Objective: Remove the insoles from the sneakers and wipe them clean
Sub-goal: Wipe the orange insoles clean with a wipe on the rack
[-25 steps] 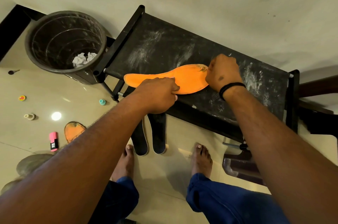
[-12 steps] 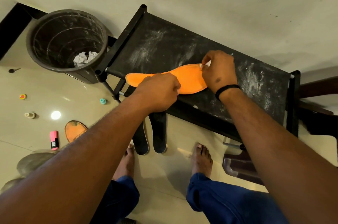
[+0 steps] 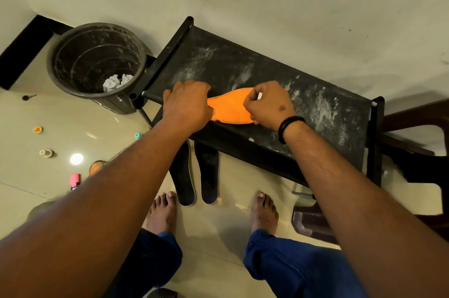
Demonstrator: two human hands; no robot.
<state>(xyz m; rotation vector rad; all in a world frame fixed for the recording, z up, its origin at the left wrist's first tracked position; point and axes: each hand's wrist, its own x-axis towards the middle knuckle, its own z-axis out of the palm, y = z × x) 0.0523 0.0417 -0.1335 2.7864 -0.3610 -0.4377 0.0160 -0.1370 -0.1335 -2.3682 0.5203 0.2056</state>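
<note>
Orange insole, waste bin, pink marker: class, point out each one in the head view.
orange insole (image 3: 229,109), head view, bare middle between the hands.
waste bin (image 3: 52,71), head view, left rim.
pink marker (image 3: 74,179), head view, its body.

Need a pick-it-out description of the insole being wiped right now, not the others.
Start at the black bench against the wall, beside the dark bin. On its top, between the left hand and right hand, lies the orange insole. The two black insoles stand on the floor under the bench, and the other orange insole lies on the floor, mostly hidden.
</note>
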